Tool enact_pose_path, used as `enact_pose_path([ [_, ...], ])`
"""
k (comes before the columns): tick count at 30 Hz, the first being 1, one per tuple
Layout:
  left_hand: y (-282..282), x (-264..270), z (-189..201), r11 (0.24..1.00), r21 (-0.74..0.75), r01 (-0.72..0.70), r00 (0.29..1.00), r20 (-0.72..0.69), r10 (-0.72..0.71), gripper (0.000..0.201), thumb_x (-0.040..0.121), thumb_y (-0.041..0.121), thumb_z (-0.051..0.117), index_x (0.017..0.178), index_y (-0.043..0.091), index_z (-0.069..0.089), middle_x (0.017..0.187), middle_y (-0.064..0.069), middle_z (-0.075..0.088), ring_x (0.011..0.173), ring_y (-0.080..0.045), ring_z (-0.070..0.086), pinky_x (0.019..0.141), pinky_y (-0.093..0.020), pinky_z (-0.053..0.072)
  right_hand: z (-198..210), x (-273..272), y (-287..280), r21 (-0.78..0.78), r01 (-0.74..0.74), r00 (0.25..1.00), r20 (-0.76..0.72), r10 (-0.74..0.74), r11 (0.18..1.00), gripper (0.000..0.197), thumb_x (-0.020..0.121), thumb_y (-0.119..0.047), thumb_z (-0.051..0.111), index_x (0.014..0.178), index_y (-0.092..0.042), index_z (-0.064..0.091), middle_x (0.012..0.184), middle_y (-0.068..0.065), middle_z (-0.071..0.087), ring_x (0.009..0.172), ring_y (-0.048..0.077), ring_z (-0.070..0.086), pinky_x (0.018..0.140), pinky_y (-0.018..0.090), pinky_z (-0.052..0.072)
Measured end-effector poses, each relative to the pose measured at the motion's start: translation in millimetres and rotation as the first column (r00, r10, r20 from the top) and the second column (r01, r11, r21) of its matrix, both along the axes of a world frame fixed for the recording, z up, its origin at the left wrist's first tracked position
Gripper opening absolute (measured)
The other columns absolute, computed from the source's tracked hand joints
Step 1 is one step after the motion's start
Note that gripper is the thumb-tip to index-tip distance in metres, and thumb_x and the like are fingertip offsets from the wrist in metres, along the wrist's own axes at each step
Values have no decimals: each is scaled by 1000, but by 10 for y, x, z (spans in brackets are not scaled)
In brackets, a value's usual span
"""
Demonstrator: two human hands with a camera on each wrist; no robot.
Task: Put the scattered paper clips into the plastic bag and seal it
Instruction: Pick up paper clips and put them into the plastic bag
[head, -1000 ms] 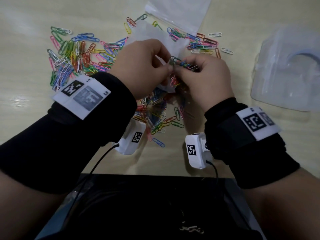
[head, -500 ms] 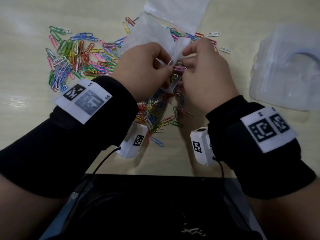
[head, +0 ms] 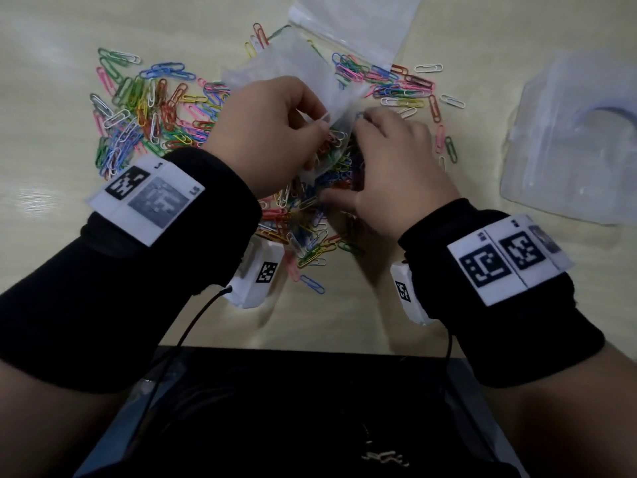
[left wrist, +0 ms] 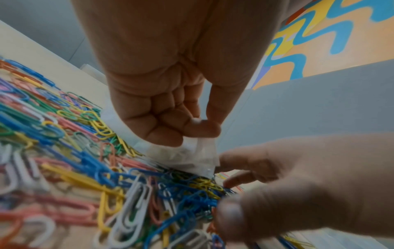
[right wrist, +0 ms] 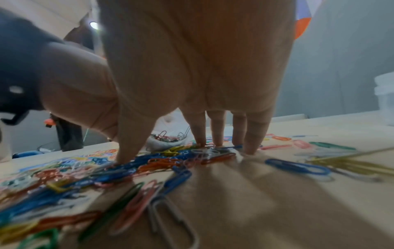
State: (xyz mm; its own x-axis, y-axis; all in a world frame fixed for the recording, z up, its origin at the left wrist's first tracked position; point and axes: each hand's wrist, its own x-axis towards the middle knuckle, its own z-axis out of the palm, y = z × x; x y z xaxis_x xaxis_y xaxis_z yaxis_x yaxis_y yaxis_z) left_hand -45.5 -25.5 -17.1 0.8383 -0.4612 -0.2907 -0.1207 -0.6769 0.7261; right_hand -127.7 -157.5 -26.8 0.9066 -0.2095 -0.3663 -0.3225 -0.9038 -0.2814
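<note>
Coloured paper clips lie in a heap at the left point(head: 144, 115), another under my hands point(head: 306, 236), and more at the back right point(head: 396, 81). My left hand point(head: 320, 124) pinches the edge of the small clear plastic bag point(head: 296, 74) between thumb and forefinger and holds it just above the table; the left wrist view shows this pinch point(left wrist: 202, 124) on the bag point(left wrist: 200, 156). A few clips sit inside the bag point(right wrist: 168, 139). My right hand point(head: 375, 160) is lowered onto the middle heap, fingers point(right wrist: 217, 131) straight and spread, tips touching the clips.
A clear plastic blister pack point(head: 568, 150) lies at the right. Another clear sheet or bag point(head: 362, 22) lies at the back, behind the clips. A black object point(head: 293, 408) sits at the near table edge. A white tub point(right wrist: 383, 97) stands at the far right.
My right hand held clips at the bag's mouth; it has since dropped to the heap on the table with its fingers spread. The left hand keeps its pinch on the bag.
</note>
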Motion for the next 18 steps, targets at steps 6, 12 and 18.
enact_pose_path([
  [6,-14,12,1,1000,-11,-25,1000,6,26,8,88,29,59,87,23,64,60,8,66,49,7,57,58,-12,45,-77,38,-18,4,27,989,143,-27,1000,33,85,-21,64,116,-12,58,117,13,50,109,35,49,87,39,43],
  [12,-25,0,-12,999,-29,-32,999,-18,32,6,86,27,60,86,22,63,62,5,69,52,3,60,73,-27,56,-83,51,-120,100,112,964,232,-133,989,21,85,-14,59,103,-16,69,106,9,65,102,29,57,84,32,39],
  [18,-28,-9,-13,999,-32,-44,998,-50,43,10,86,27,62,90,19,64,63,6,70,56,2,65,73,-30,58,-63,56,-208,408,383,832,237,-502,829,18,76,-26,73,93,-22,75,79,-12,67,78,8,64,78,24,51],
])
